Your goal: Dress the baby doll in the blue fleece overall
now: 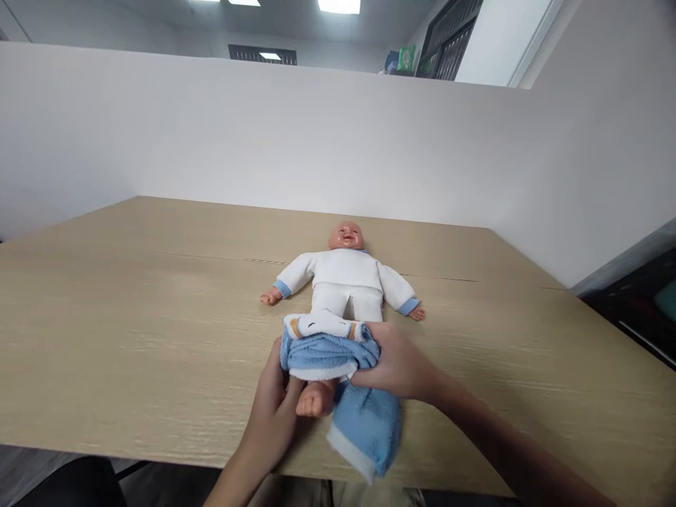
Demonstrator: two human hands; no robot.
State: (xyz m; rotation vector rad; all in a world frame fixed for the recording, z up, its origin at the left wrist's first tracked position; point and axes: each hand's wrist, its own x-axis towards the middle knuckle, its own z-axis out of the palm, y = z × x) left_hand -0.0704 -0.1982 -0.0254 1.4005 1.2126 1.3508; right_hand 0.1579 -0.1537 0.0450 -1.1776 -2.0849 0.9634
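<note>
A baby doll (347, 271) in a white top with blue cuffs lies on its back, head away from me. Blue doll pants (324, 352) with a white and orange-patterned part are bunched around its lower legs. One bare foot (315, 399) sticks out of a leg opening; the other foot is hidden, and the second pant leg (368, 426) hangs toward the table's front edge. My left hand (274, 391) grips the bunched cloth on the left, beside the bare foot. On the right, my right hand (393, 362) pinches the pants between thumb and fingers.
The wooden table (132, 317) reaches back to a white partition (237, 134). A dark object (639, 296) stands beyond the table's right edge. My lap (296, 491) shows below the front edge.
</note>
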